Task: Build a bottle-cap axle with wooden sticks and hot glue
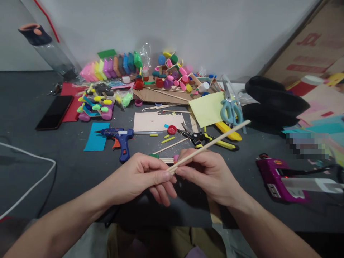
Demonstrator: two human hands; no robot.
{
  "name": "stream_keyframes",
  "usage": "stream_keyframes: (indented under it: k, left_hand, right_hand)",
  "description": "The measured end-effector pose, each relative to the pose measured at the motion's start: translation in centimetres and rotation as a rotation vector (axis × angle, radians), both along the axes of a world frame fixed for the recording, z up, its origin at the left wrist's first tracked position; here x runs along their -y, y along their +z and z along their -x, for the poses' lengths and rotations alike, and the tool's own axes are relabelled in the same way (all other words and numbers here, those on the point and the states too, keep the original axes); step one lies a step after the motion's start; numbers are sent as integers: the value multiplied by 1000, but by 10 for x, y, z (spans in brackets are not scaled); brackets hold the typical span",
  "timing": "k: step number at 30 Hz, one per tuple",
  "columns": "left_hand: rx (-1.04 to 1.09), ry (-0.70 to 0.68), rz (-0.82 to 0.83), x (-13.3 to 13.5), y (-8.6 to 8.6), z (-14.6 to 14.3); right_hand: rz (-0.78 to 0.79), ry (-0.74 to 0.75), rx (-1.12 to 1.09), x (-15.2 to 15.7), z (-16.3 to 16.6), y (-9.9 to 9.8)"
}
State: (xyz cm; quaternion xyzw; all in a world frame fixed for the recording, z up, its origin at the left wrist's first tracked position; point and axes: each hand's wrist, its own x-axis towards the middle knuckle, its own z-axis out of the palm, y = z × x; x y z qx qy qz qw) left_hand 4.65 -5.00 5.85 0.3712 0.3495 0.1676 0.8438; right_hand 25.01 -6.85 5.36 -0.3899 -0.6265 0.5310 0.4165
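Note:
Between my two hands is a thin wooden stick (pixel 217 140), tilted up to the right over the near side of the table. My left hand (pixel 145 176) pinches its lower end between thumb and fingers. A little further along, the fingers of my right hand (pixel 204 172) are closed round the same stick; a second short stick end seems to lie beside it. Just beyond the fingers, partly hidden, several pale sticks (pixel 167 161) lie with a green piece (pixel 154 156) at one side. Black-and-yellow pliers (pixel 199 137) lie past my right hand.
A blue glue gun (pixel 122 139) lies at left on the dark table, near a phone (pixel 55 112). Blue scissors (pixel 230 107), a yellow cutter (pixel 228 131) and a purple power strip (pixel 279 179) are on the right. Clay packs (pixel 113 66) and small coloured models (pixel 96 104) stand behind.

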Motion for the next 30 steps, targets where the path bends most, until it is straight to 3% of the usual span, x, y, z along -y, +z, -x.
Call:
stream_keyframes:
  k: [4, 10, 16, 19, 23, 30]
  left_hand:
    - [-27, -9, -6, 0, 0, 0]
    - [-38, -41, -55, 2, -2, 1]
    - [-222, 7, -364, 1, -2, 1]
    - [-336, 94, -516, -2, 1, 3]
    - [-367, 140, -558, -5, 1, 5]
    - [-354, 132, -614, -3, -1, 5]
  right_hand:
    - [10, -26, 66, 1, 3, 0]
    - [238, 14, -41, 0, 4, -1]
    - [265, -9, 5, -3, 2, 0]
    - [135, -152, 103, -10, -6, -2]
    - [-192, -340, 513, -22, -17, -10]
    - [-262, -266, 769, -36, -14, -24]
